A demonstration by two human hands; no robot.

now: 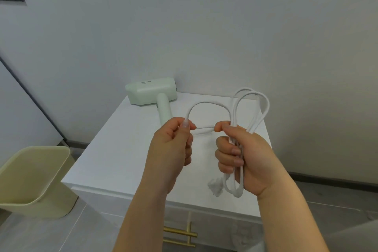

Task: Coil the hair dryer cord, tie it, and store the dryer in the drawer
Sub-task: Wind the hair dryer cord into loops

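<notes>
A pale green hair dryer lies on the white cabinet top near the wall, handle pointing toward me. Its white cord runs from the handle into my left hand, which pinches one strand between thumb and fingers. My right hand is closed around a bundle of several cord loops; loops stick up above the fist and hang below it. The white plug dangles under my right hand. One strand arcs between both hands. The drawer front below is closed.
A gold bar handle sits on the drawer front. A pale yellow-green bin stands on the grey floor left of the cabinet. The white wall rises right behind the cabinet.
</notes>
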